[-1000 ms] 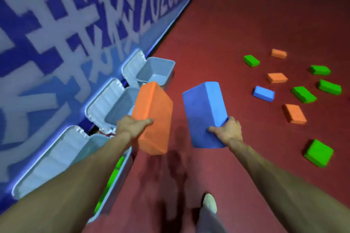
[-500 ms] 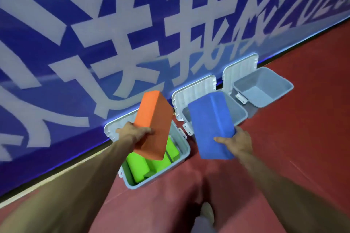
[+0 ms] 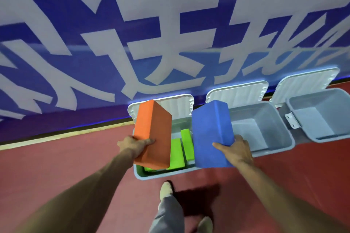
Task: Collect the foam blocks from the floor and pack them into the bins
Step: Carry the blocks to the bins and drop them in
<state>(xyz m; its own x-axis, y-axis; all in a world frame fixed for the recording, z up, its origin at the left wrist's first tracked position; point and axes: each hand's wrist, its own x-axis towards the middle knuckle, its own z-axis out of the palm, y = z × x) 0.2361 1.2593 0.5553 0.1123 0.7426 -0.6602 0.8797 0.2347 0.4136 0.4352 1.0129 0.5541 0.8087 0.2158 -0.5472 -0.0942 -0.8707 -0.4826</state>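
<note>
**Two Blocks Held Over the Bins**

A big blue wall banner with white letters (image 3: pixel 170 24) stands behind everything. The dark red floor (image 3: pixel 56 166) runs along its foot. Three grey plastic bins sit in a row against the banner, each with a white ribbed lid (image 3: pixel 236 94) tipped back. The grey plastic bin with green inside (image 3: pixel 162 175) is our marker bin. Just right of it sits the empty middle bin (image 3: pixel 278 130), and right of that the empty far bin (image 3: pixel 322 111).

The thick orange foam block (image 3: pixel 153 132) hangs over the left part of the marker bin. The thick blue foam block (image 3: pixel 210 134) hangs over its right edge, close to the middle bin. Both stand tall, with the long side pointing up toward the banner, tipped a bit. Inside the marker bin lie flat bright green foam blocks (image 3: pixel 176 153), side by side.

The left hand (image 3: pixel 134 144) grips the orange block low on its left edge, thumb on the front. The right hand (image 3: pixel 236 149) grips the blue block at its bottom right corner, fingers curled round the side.

The marker bin holds only green, so I think these two belong in the empty bins. The right hand is nearer the middle bin, just a short move right. The left hand has farther to go, with the blue block in its way. A pale shoe (image 3: pixel 166 189) stands just in front of the marker bin.
</note>
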